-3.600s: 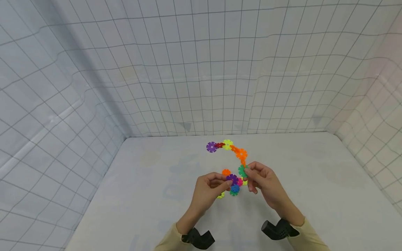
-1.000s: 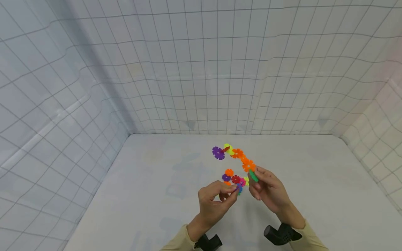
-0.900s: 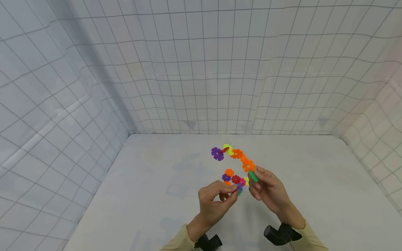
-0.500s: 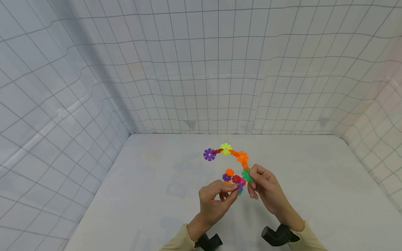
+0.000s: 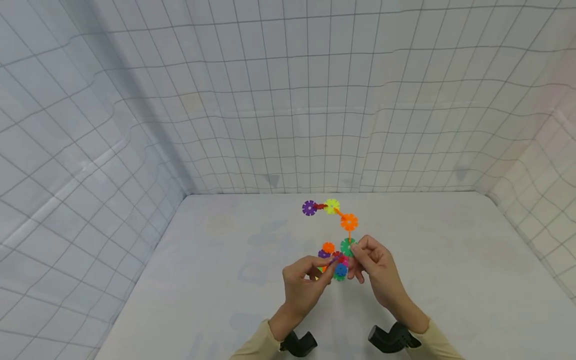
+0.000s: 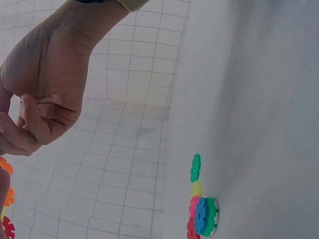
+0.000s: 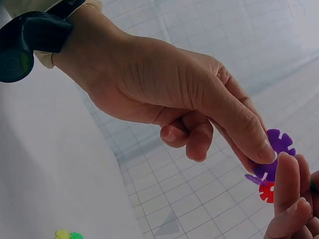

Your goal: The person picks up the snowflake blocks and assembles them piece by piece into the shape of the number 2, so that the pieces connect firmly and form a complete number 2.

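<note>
In the head view my left hand [image 5: 301, 285] pinches a purple snowflake disc [image 5: 334, 260] between thumb and forefinger, turned nearly edge-on. My right hand [image 5: 380, 270] pinches the green disc [image 5: 346, 246] at the near end of a curved chain of slotted discs. From there the chain runs through an orange disc [image 5: 349, 222] and a yellow disc [image 5: 332, 206] to a purple end disc [image 5: 309, 208]. A short gap separates the held purple disc from the green one. In the right wrist view, the left hand's purple disc [image 7: 280, 141] shows beside the right hand's fingers [image 7: 286, 186].
Under the hands lies a small cluster of loose discs, including an orange one [image 5: 329, 247], a blue one [image 5: 341, 270] and a red one, partly hidden by the hands. The white table [image 5: 216, 280] ends at a netted wall [image 5: 288, 125].
The left hand has turned its purple disc from face-on to edge-on. In the last second the right hand has turned the green disc face-on, and the two hands have come closer together.
</note>
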The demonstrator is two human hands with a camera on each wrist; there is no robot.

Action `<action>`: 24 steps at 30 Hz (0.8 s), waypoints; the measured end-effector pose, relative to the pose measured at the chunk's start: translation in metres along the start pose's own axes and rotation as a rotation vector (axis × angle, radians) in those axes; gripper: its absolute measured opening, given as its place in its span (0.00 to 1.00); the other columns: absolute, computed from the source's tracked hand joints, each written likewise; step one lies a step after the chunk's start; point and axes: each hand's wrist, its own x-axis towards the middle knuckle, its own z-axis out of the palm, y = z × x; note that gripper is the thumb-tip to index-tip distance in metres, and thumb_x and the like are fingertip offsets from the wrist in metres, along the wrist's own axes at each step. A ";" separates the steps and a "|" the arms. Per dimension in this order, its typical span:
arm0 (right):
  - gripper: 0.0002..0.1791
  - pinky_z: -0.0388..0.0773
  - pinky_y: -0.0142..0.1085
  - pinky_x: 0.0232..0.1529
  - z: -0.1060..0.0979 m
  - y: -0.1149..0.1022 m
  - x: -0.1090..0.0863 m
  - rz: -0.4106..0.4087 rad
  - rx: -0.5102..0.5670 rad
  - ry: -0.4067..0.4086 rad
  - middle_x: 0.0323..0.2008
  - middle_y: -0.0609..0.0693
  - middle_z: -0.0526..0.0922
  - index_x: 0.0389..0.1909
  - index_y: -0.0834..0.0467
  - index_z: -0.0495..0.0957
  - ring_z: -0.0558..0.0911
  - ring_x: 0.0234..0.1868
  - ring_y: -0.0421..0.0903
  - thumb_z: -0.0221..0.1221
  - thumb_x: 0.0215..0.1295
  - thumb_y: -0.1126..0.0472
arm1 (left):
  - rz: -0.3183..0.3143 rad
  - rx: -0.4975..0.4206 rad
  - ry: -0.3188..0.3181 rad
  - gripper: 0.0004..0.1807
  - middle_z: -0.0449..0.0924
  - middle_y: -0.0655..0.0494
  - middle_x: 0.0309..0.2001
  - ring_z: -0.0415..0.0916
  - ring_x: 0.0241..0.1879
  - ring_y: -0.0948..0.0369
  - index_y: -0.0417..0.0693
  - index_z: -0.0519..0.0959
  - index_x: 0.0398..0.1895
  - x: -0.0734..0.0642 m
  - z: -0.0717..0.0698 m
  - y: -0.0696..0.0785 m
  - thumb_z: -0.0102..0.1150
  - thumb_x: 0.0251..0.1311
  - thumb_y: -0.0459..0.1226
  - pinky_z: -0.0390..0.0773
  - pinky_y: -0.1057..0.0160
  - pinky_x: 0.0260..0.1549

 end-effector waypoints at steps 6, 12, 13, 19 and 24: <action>0.12 0.69 0.31 0.14 -0.002 0.003 0.001 0.029 -0.051 0.006 0.22 0.62 0.78 0.30 0.70 0.65 0.77 0.16 0.47 0.50 0.71 0.66 | -0.005 0.046 -0.012 0.14 0.84 0.48 0.28 0.73 0.14 0.67 0.38 0.83 0.32 -0.001 -0.001 -0.003 0.73 0.39 0.22 0.73 0.76 0.17; 0.10 0.69 0.33 0.13 -0.002 0.006 0.001 -0.011 -0.103 -0.046 0.22 0.54 0.79 0.30 0.69 0.65 0.76 0.16 0.50 0.50 0.71 0.67 | -0.002 0.091 -0.038 0.13 0.84 0.50 0.28 0.72 0.14 0.68 0.39 0.83 0.32 -0.002 -0.002 -0.005 0.73 0.39 0.24 0.72 0.77 0.16; 0.10 0.69 0.34 0.12 -0.002 0.007 0.002 -0.024 -0.110 -0.053 0.22 0.53 0.79 0.30 0.69 0.65 0.76 0.16 0.51 0.49 0.71 0.68 | 0.007 0.098 -0.039 0.14 0.84 0.50 0.28 0.72 0.14 0.68 0.39 0.83 0.32 -0.002 -0.002 -0.006 0.74 0.39 0.24 0.72 0.77 0.16; 0.07 0.68 0.38 0.11 -0.004 0.008 0.003 -0.072 -0.129 -0.077 0.22 0.53 0.79 0.31 0.68 0.66 0.77 0.16 0.48 0.48 0.71 0.71 | 0.065 0.108 -0.035 0.15 0.84 0.50 0.28 0.68 0.12 0.68 0.39 0.82 0.32 -0.003 -0.002 -0.009 0.74 0.37 0.23 0.70 0.78 0.14; 0.08 0.69 0.35 0.12 -0.004 0.007 0.003 -0.042 -0.121 -0.037 0.22 0.58 0.78 0.31 0.68 0.66 0.77 0.16 0.50 0.49 0.71 0.69 | 0.068 0.102 -0.034 0.13 0.84 0.50 0.27 0.67 0.12 0.69 0.39 0.82 0.32 -0.002 -0.002 -0.008 0.72 0.40 0.24 0.70 0.78 0.15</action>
